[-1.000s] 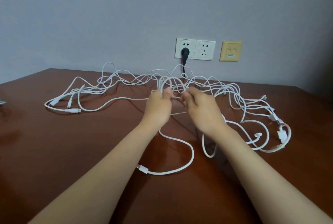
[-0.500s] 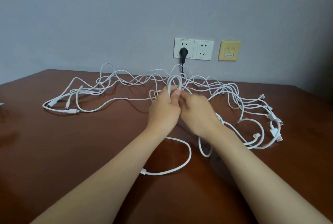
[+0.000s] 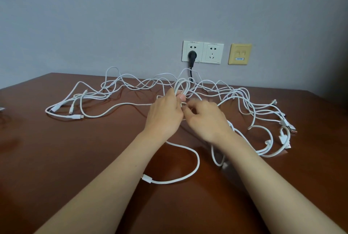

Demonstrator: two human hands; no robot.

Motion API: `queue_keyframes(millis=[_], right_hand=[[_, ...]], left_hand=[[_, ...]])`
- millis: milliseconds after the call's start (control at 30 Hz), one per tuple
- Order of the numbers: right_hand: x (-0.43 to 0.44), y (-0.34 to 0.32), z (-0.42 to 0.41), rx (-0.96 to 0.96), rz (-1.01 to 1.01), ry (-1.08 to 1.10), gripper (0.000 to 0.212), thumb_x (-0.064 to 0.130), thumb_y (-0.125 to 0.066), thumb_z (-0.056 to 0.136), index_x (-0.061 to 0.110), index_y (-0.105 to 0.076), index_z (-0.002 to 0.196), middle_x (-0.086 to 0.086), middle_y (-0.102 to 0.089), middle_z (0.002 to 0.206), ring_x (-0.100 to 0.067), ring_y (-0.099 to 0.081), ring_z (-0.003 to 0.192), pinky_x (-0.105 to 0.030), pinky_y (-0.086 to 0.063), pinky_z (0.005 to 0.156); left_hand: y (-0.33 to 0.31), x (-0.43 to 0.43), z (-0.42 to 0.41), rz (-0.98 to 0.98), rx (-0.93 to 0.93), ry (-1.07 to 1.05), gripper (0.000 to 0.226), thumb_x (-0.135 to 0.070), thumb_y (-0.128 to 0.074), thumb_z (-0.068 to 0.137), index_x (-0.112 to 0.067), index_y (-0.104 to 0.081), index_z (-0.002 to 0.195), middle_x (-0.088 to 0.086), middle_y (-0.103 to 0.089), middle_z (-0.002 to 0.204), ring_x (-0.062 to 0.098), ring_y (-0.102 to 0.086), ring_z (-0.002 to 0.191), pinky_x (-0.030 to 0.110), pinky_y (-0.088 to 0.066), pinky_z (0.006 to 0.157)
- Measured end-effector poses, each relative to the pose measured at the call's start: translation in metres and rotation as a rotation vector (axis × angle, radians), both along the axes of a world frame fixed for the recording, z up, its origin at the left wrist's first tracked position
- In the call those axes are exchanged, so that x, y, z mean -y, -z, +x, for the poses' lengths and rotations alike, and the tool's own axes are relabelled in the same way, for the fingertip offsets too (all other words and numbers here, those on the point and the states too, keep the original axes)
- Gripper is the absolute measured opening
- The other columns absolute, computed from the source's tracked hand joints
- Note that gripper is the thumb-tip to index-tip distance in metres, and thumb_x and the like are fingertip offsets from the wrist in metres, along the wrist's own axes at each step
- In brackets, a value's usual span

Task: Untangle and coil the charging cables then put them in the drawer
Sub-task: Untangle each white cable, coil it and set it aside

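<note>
Several white charging cables (image 3: pixel 120 88) lie tangled across the far half of a brown wooden table (image 3: pixel 56 158). My left hand (image 3: pixel 165 113) grips a small upright coil (image 3: pixel 181 86) of one white cable between thumb and fingers. My right hand (image 3: pixel 205 119) is just right of it, fingers curled, pinching a thin strand of the same cable near the coil's base. That cable's loose tail (image 3: pixel 188 175) curves toward me and ends in a white plug (image 3: pixel 146 178). No drawer is in view.
More plug ends lie in a bunch at the left (image 3: pixel 73 112) and at the right (image 3: pixel 286 130). On the wall behind are a double socket (image 3: pixel 203 51) with a black plug (image 3: pixel 192 56) and its black cord, and a yellow data socket (image 3: pixel 240 54).
The coil in my left hand has grown from a loose loop to a tighter upright one. My right hand has drawn slightly away to the right, and the tail plug has slid a little.
</note>
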State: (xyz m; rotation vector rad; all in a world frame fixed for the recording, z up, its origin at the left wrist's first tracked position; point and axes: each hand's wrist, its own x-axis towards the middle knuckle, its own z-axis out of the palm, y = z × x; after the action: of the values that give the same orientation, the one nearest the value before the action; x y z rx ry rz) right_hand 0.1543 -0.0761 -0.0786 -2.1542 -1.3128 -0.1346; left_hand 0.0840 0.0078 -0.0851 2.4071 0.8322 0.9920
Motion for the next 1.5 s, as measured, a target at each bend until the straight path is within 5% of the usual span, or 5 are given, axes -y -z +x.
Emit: queue_keyframes(millis=[300,633,1167,1433,1500], right_hand=[[0.001,0.002,0.002,0.117,-0.093,-0.045,0.029,0.037,-0.038,0.098,0.021,-0.062,0.096,-0.005,-0.064,0.100,-0.029,-0.053,0.107,-0.029,-0.030,0.072],[0.010,-0.003,0.018,0.001,-0.152,-0.017,0.049,0.056,-0.046,0.090,0.021,-0.037,0.056,0.007,-0.041,0.061,-0.022,-0.044,0.076,-0.031,-0.029,0.065],[0.004,0.002,0.014,-0.168,0.209,-0.296,0.018,0.021,-0.067,0.084,0.029,-0.063,0.069,0.012,-0.060,0.057,0.001,-0.049,0.054,-0.018,-0.037,0.060],[0.002,0.005,0.024,-0.224,0.261,-0.081,0.038,0.025,-0.074,0.071,0.026,-0.037,0.076,0.005,-0.049,0.061,-0.014,-0.041,0.057,-0.034,-0.033,0.059],[0.003,0.007,0.028,-0.242,0.230,-0.046,0.034,0.018,-0.069,0.073,0.026,-0.036,0.074,0.007,-0.046,0.060,-0.017,-0.040,0.060,-0.034,-0.032,0.060]], left_hand=[[-0.008,-0.011,0.002,-1.077,0.714,0.266,0.025,-0.017,-0.031,0.103,-0.012,-0.045,0.083,0.005,-0.057,0.069,0.009,-0.063,0.044,0.021,-0.055,0.050],[-0.012,-0.036,-0.006,-1.307,1.006,0.284,0.030,-0.024,-0.028,0.103,-0.016,-0.041,0.077,-0.009,-0.038,0.036,0.004,-0.026,0.027,0.009,-0.027,0.033],[-0.005,-0.017,0.001,-0.779,0.314,0.212,0.028,-0.028,-0.033,0.102,-0.015,-0.053,0.086,-0.003,-0.042,0.059,0.006,-0.034,0.038,0.018,-0.027,0.037],[-0.001,-0.002,0.002,-0.636,-0.104,0.412,0.051,-0.063,-0.009,0.090,-0.021,-0.033,0.074,-0.003,-0.038,0.055,0.000,-0.026,0.027,0.014,-0.024,0.035],[0.000,-0.003,-0.001,-0.538,-0.205,0.483,0.058,-0.062,-0.025,0.091,-0.017,-0.061,0.096,-0.004,-0.039,0.060,0.000,-0.032,0.030,0.010,-0.026,0.036]])
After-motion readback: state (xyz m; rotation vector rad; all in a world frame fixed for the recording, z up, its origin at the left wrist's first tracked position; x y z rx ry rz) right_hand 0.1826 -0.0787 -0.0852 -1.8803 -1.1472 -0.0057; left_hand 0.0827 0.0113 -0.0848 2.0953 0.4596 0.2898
